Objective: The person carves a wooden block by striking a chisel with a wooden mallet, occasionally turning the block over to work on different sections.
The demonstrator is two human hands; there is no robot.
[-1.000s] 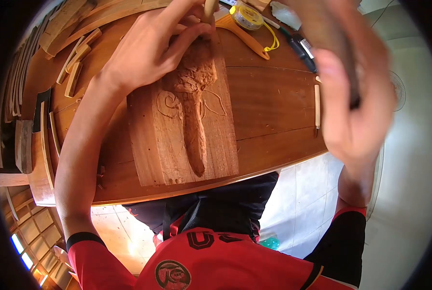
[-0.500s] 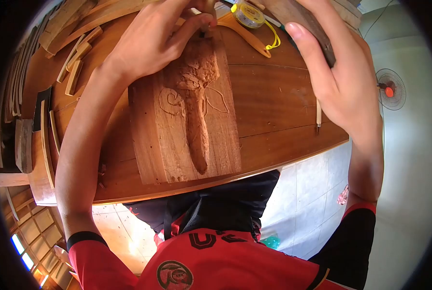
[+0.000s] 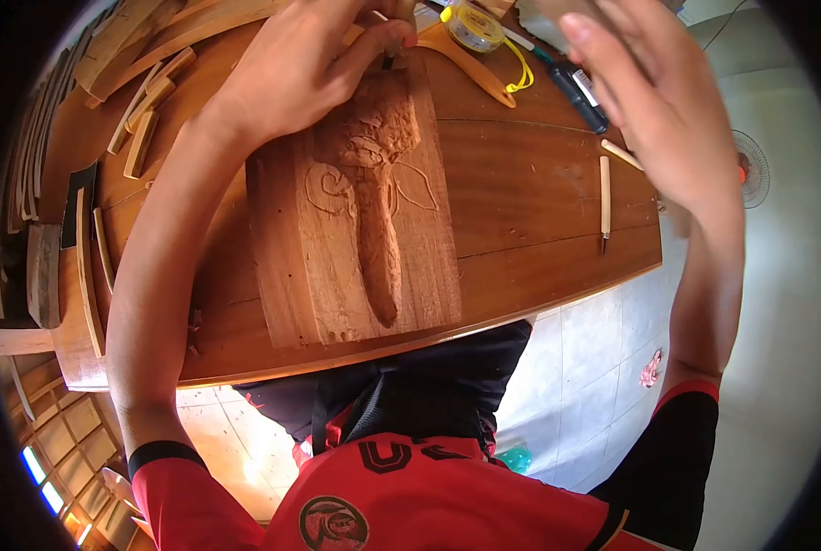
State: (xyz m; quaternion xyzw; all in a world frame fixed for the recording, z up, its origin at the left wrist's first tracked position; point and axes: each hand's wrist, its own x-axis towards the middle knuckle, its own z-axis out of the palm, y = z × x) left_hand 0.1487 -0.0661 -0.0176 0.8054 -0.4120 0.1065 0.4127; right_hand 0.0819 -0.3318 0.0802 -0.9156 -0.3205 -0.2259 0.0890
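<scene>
A carved wooden board [image 3: 424, 275] lies on the table by its front edge. It has a long hollowed groove, a roughly cut upper area, and outlined curl and leaf shapes. My left hand [image 3: 305, 78] is closed around an upright chisel [image 3: 388, 62] at the board's far end; most of the tool is hidden by my fingers and the frame's top edge. My right hand [image 3: 672, 119], raised over the table's right side, grips a piece of wood [image 3: 557, 15], blurred by motion and partly cut off by the frame.
On the wooden table [image 3: 520, 202] are a tape measure [image 3: 473, 28], a curved wooden handle [image 3: 475, 69], a black marker [image 3: 579, 96] and a thin pointed tool [image 3: 605, 202]. Wood offcuts [image 3: 141, 142] and strips [image 3: 89, 271] lie to the left. A fan [image 3: 752, 170] stands beyond, at right.
My right hand has moved right, swinging the piece of wood up and uncovering the black marker and pointed tool. My left hand stays on the chisel; the board has barely shifted.
</scene>
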